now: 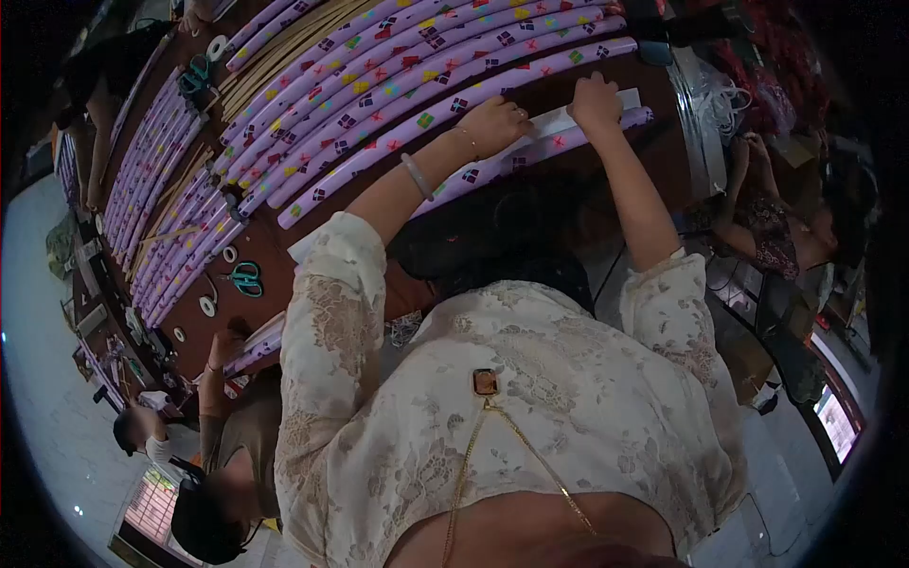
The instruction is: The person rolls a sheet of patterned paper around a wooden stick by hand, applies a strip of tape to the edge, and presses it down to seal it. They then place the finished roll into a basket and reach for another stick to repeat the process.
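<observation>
A purple printed roll of wrapping paper [544,151] lies along the near table edge, with a white strip of its paper showing between my hands. My left hand [494,127], wearing a ring, is closed at the strip's left part. At the strip's right part, my right hand [597,104] is closed on the paper in a fist-like grip. The fingertips of both hands are partly hidden. Just beyond the hands lies another purple roll [454,112], apart from the near one.
More purple rolls [379,71] and thin wooden sticks [284,45] cover the far side of the brown table [275,248]. To the left lie teal scissors [245,278] and tape rolls [208,305]. Clear plastic bags [701,123] hang at right. Co-workers sit at both sides.
</observation>
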Tool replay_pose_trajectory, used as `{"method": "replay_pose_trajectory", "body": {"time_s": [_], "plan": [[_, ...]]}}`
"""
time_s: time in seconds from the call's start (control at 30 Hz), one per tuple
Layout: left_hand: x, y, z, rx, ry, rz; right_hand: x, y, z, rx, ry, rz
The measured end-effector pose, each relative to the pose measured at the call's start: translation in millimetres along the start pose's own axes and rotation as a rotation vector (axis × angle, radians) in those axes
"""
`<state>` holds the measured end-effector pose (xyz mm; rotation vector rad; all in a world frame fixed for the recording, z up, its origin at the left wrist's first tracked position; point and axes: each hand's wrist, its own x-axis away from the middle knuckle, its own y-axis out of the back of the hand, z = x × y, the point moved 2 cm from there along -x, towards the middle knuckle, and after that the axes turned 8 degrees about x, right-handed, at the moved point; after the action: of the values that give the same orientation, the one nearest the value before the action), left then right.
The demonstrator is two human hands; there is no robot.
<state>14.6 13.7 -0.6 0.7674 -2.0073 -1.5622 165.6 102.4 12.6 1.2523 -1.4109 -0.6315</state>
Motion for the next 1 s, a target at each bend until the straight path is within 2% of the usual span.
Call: {"method": "replay_pose_trajectory", "body": {"time_s": [0.1,0.2,0.33,0.5,0.53,0.63,0.67,0.77,0.83,1.0], "plan": [[-27.9,2.1,-13.4,-0.078,0.043,0.044,8.6,0.6,0.8,-0.010,0.024,-0.011],[-44.3,-0.8,-13.8,-0.016,0.016,-0.060,9.6,1.5,-3.5,0.007,0.020,-0.028],[-26.8,-3.0,-12.5,0.004,0.039,-0.058,13.5,-0.6,-5.6,-0.029,0.038,-0.076],[10.2,-6.4,-18.2,0.085,0.159,-0.011,14.1,-3.6,-7.1,-0.032,0.053,-0.079],[21.1,-10.5,-18.1,0.030,0.076,-0.207,13.8,-5.1,-8.4,-0.045,0.059,-0.101],[43.8,-9.4,-20.6,0.050,0.105,-0.195,14.2,-5.7,-8.6,-0.053,0.071,-0.112],[49.1,-5.1,-21.8,0.053,0.170,-0.064,13.8,-5.3,-8.9,-0.042,0.078,-0.108],[72.8,-7.8,-19.5,0.082,0.243,-0.061,15.4,-8.5,-9.7,-0.038,0.079,-0.159],[81.2,-2.1,-19.9,0.081,0.217,-0.116,14.4,-10.1,-10.7,-0.047,0.080,-0.176],[62.8,2.5,-23.6,0.015,0.169,-0.022,14.8,-11.5,-12.2,-0.056,0.087,-0.187]]}}
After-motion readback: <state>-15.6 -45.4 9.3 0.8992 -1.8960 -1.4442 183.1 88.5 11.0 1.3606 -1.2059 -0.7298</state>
